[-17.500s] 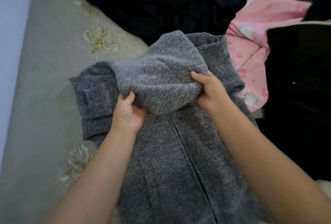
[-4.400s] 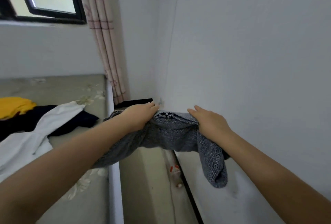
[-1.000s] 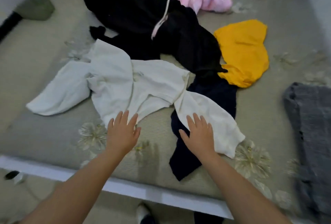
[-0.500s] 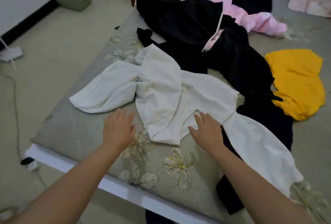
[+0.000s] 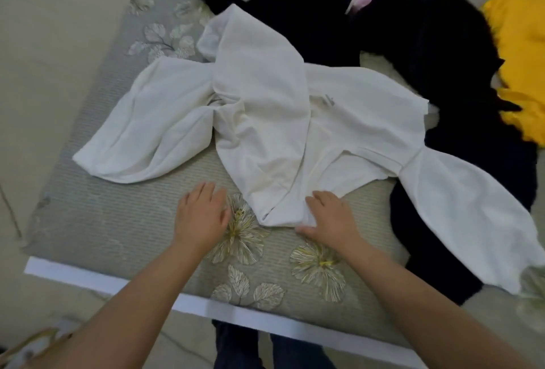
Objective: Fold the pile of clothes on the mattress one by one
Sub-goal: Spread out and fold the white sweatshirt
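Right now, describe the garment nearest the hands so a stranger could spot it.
On the flower-patterned mattress, nearest its white front edge, lies a crumpled white top with sleeves spread to both sides. It is the only white piece; its neighbours are black or yellow.

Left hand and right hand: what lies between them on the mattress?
Head view: between left hand and right hand lie the white garment's lower tip and a bare mattress flower print.

Bare mattress lies open left of the white garment; dark clothes crowd the right.
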Demonstrator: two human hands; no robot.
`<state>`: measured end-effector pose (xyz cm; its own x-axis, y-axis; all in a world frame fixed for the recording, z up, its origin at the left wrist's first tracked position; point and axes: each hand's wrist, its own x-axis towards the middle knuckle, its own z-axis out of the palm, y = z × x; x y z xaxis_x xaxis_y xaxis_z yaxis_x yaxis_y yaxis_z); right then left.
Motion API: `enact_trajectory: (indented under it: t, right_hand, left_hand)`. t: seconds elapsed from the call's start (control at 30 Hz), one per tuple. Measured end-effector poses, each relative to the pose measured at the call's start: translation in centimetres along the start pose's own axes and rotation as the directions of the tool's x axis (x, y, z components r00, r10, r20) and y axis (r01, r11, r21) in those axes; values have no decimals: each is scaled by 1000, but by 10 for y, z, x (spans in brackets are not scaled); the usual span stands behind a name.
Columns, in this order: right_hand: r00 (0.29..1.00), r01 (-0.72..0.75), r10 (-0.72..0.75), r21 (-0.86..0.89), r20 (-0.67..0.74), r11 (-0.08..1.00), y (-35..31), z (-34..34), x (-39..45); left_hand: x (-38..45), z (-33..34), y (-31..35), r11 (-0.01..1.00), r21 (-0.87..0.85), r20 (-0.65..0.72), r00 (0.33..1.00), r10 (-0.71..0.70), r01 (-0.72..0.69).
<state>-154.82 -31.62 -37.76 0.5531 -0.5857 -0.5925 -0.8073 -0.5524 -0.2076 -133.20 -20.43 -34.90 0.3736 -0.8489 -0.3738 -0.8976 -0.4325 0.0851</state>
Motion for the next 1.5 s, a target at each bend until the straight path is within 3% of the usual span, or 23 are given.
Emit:
enact_trajectory:
  t: [0.1,0.23,0.4,0.47,0.5,0.6,0.73,0.83,0.9,0.97,1.03,1.07,1.17,1.2,1.33,1.43,1.5]
  right_hand:
    - [997,-1,-2,-29,-81,1000,0,17,-11]
    - [907,48,-50,-16,-418,999,-15,19,-15]
    - [893,23,82,227,-443,974,-32,14,-25]
    - [917,-56,149,252,-370,966,-16,18,-49]
    - [899,-46,143,235,-414,971,-5,20,-68]
    - [783,-24,125,172,-609,985,33,26,-137]
    - [839,-229,223,49,-496,972,90,24,-216]
    - [761,-401,347,22,-548,916,138,21,-244]
    - [629,-576,570,174,-528,798,168,23,-253]
    - [424,-742,819,370,-386,559,191,33,-252]
    - [236,-728,957,622,-168,289,196,43,-247]
    - [218,-649,974,735,-65,194,194,49,-241]
    - [349,-484,925,874,149,42,172,74,-224]
    - [362,-462,915,887,179,9,166,82,-220]
    - [227,-474,962,880,150,-26,169,99,-207]
    - [274,-377,927,915,257,-142,181,100,-204]
    - [339,-311,902,937,266,-159,188,102,-206]
  left_hand:
    - [1,20,4,996,-50,51,996,72,-69]
    - [7,29,17,979,-69,102,975,196,-189]
    - [16,18,27,969,-58,136,960,245,-239]
    - [17,3,30,962,-65,100,958,270,-264]
    - [18,-5,34,949,-73,64,948,313,-308]
    - [23,-25,61,857,-76,-38,860,508,-510]
    - [29,-34,129,754,-20,-10,754,656,-656]
    - [25,-20,186,667,54,148,667,730,-743]
    - [20,-6,219,624,88,253,624,740,-776]
    - [12,5,243,598,102,312,596,740,-795]
    - [6,13,262,572,114,296,578,761,-812]
    - [6,14,270,565,122,272,575,771,-816]
    - [20,11,293,592,149,238,609,756,-792]
    - [29,8,302,603,166,229,626,746,-780]
    - [70,-19,343,629,254,159,673,722,-735]
    - [89,-29,376,604,292,98,651,752,-742]
    - [94,-23,395,580,322,200,653,731,-748]
